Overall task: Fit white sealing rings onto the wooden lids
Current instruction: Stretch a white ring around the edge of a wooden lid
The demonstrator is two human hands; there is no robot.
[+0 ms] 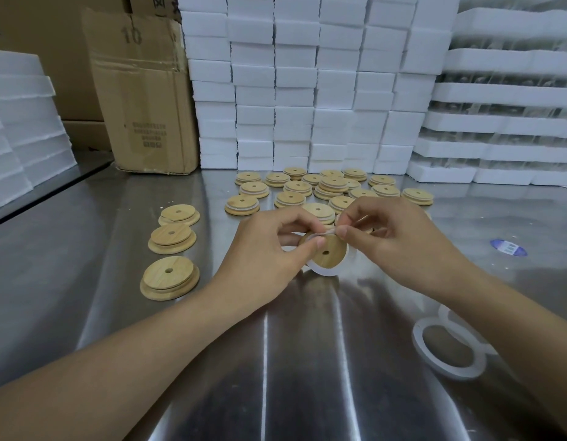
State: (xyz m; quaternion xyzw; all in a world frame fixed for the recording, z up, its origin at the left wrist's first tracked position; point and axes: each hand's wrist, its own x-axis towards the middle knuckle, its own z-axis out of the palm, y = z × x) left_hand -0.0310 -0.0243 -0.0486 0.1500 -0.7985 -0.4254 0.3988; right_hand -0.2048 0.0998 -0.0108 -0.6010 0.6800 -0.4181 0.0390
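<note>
A round wooden lid [328, 254] with a centre hole is held tilted above the steel table [276, 361]. My left hand [269, 253] grips its left edge, thumb on the rim. My right hand [393, 240] pinches a white sealing ring [326, 271] at the lid's top edge; the ring hangs around the lid's lower side. Three bare lids [170, 278] lie in a column at the left. Several lids with white rings [307, 192] are spread behind my hands. A loose white ring [417, 340] lies at the right near my forearm.
Stacks of white foam blocks [307, 90] wall off the back and right. A cardboard box [142, 90] stands at the back left, with foam trays [21, 122] further left. A blue and white sticker [508, 247] lies on the table at the right.
</note>
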